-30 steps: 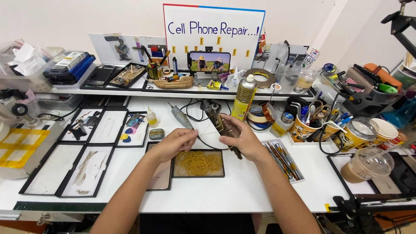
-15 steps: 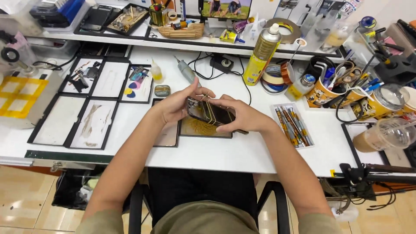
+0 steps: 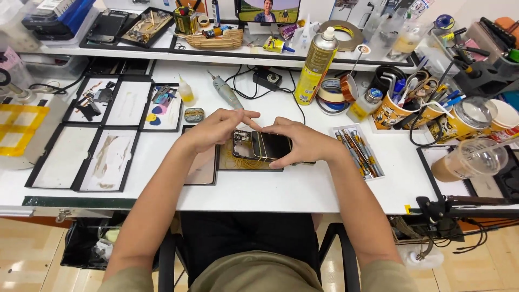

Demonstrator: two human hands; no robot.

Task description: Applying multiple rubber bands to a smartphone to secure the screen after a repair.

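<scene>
A dark smartphone (image 3: 268,146) was being held over the patterned work mat (image 3: 246,162), near the front edge of the white workbench (image 3: 281,189), about midway along it. The right hand (image 3: 303,141) was wrapped around the phone's right end, fingers curled under and thumb on top — a firm hold. The left hand (image 3: 216,128) was half open, its index finger stretched across to the phone's upper edge, the rest of the fingers loose; nothing was gripped by it as far as could be seen. Something with exposed innards (image 3: 242,145) was lying just left of the phone, touching or nearly so — whether a separated back panel or another part couldn't be told.

Judging by that, the case-opening or panel-lifting step looked to be in hand. The next move would probably call for steady pressure along the seam while the body was kept braced by the right hand.

Around it: a tray of tweezers and picks (image 3: 358,152) just to the right, a yellow spray can (image 3: 315,66) further back, a rotary tool (image 3: 227,93) behind the left hand, and black-framed trays (image 3: 111,159) toward the left edge.
</scene>
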